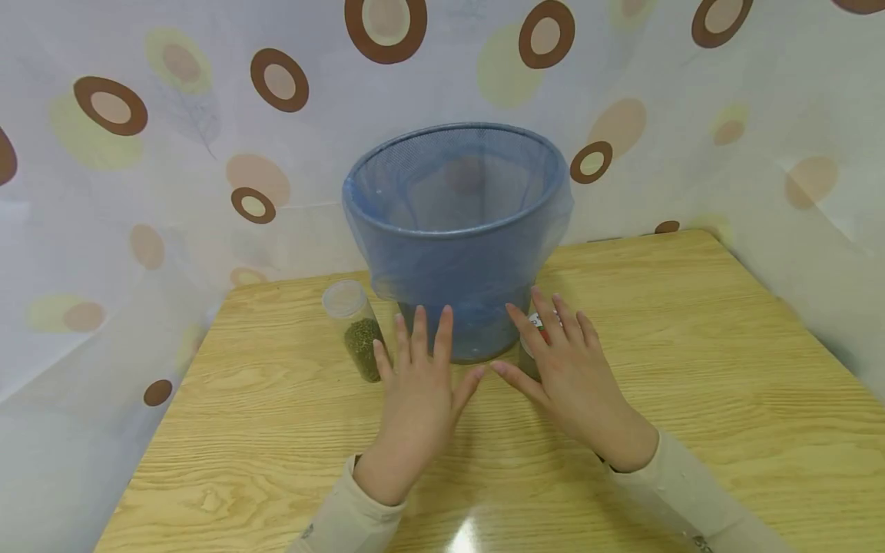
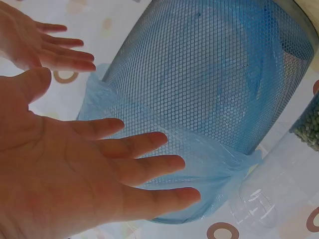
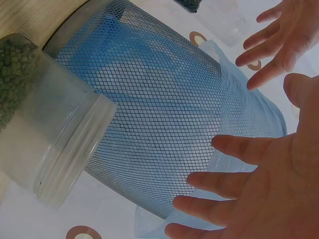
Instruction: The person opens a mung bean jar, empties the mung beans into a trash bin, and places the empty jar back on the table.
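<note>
A wire mesh waste bin [image 2: 189, 74] stands at the back of the table, lined with a thin blue plastic bag [image 1: 456, 269] that folds down over its rim. My left hand [image 1: 418, 399] is held before the bin with its fingers spread and nothing in it. Beside it my right hand [image 1: 581, 392] is likewise spread and bare, thumb tips close together. Left of the bin is a clear lidded jar [image 1: 362, 342] partly filled with green grains. Another clear jar [image 3: 65, 124] of green pellets stands to the right, mostly hidden behind my right hand in the head view.
The wooden table [image 1: 726, 369] reaches out on both sides of the hands. Behind and beside it hangs a white sheet [image 1: 429, 92] patterned with brown and yellow circles, close to the table's back edge.
</note>
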A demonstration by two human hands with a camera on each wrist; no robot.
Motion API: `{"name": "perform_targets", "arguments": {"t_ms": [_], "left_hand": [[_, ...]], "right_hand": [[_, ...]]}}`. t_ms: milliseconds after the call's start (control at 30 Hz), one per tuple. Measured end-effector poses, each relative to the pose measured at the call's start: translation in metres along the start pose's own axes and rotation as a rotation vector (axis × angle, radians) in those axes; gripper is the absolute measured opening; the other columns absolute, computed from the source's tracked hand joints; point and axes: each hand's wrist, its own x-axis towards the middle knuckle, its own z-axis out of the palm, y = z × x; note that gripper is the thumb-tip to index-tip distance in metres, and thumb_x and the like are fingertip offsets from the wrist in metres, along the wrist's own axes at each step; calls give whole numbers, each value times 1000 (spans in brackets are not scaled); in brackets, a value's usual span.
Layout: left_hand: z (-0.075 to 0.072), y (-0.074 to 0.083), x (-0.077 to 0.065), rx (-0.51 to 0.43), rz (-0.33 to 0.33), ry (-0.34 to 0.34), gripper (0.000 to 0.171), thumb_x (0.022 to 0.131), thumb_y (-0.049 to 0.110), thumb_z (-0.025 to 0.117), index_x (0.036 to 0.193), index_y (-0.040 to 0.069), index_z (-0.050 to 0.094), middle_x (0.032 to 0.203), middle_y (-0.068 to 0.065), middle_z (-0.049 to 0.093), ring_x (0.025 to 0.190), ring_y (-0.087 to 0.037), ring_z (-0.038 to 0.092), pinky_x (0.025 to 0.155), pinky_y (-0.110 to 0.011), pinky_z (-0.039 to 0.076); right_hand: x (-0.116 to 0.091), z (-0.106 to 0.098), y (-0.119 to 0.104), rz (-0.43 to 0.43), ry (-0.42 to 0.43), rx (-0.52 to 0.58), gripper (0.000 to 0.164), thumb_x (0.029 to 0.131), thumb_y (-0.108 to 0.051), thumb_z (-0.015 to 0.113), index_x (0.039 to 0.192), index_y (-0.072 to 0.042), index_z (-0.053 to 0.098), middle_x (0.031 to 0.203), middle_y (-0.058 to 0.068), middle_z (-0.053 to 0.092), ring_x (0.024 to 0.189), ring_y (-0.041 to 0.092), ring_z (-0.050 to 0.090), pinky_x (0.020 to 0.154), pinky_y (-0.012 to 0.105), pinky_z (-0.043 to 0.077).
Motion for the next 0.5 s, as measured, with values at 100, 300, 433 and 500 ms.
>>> {"name": "perform_targets", "arguments": {"t_ms": [100,300,433,500], "left_hand": [[-2,-3,0,-4,-14,16,78,97,54,43,155,12,12,155,-26,15,143,-46,7,106,-70,10],[-6,-13,1,-13,17,139,73,98,49,44,151,4,23,150,-31,22,139,-50,18,103,-71,17],[-10,-19,2,-37,41,247,69,98,43,50,147,0,29,146,-33,28,135,-53,25,101,-72,20],[-13,-23,3,-58,44,294,67,97,40,53,145,-1,31,144,-33,30,134,-52,27,102,-71,21]], "right_hand": [[1,1,0,-10,11,5,79,95,-66,25,144,-6,42,150,26,29,133,50,31,102,66,29],[5,5,-2,-59,66,23,83,95,-67,19,142,-3,44,147,28,33,129,51,37,98,65,33],[7,8,-5,-86,97,50,81,96,-65,21,141,-2,45,144,29,37,126,51,39,95,65,37],[8,9,-7,-96,115,66,80,97,-64,22,140,-1,46,143,29,39,125,51,41,94,65,38]]}}
